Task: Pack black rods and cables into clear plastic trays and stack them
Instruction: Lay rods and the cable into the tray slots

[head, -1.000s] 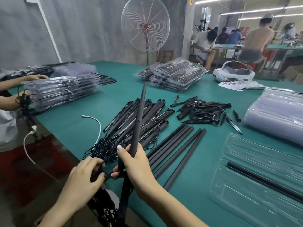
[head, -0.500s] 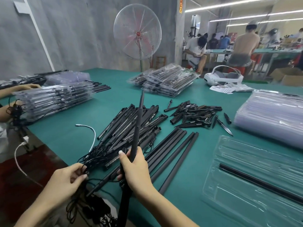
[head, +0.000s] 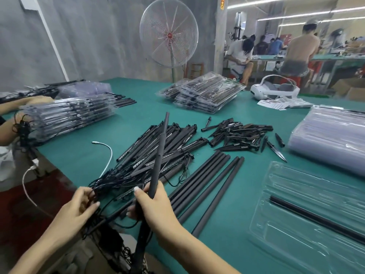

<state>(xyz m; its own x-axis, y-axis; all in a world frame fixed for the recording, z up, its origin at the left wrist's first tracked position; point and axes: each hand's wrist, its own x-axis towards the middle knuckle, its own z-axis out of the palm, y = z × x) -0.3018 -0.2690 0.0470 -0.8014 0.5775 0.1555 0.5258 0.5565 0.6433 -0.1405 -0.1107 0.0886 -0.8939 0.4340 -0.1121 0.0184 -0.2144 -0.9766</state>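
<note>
Black rod (head: 159, 155) stands tilted in my right hand (head: 153, 204), fingers wrapped around it; my left hand (head: 79, 207) pinches tangled black cables (head: 110, 178) at the surface (head: 83, 155) edge.

— What do I have on the rods?
— I see one long black rod (head: 158, 167) raised steeply, more rods (head: 207, 180) lying side by side on the green surface (head: 138, 95).
— Cables and trays?
— Tangled black cables (head: 110, 180) at the near edge; a clear tray (head: 292, 244) at right holds one rod.
</note>
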